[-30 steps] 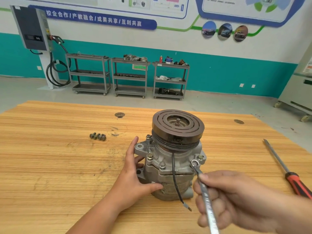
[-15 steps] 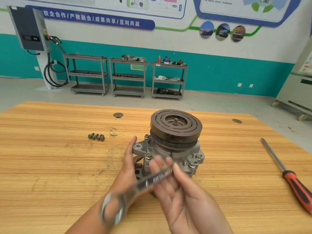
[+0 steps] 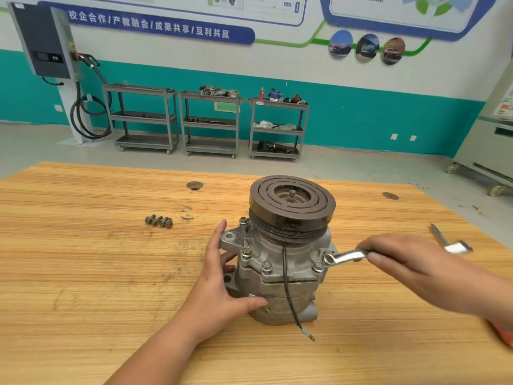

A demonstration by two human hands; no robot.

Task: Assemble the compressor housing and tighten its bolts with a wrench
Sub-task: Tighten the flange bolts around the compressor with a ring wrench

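Just left of our right hand, wrench ring on flange bolt, hand gripping handle. Our left hand flat, bracing compressor housing. We reckon ring slips if cocked, rounds bolt, tips housing.

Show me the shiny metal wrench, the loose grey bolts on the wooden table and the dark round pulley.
Shiny metal wrench (image 3: 347, 256): head view, on its bare shaft.
Loose grey bolts (image 3: 159, 221): head view, on the cluster's middle.
Dark round pulley (image 3: 319, 209): head view, on its grooved face.
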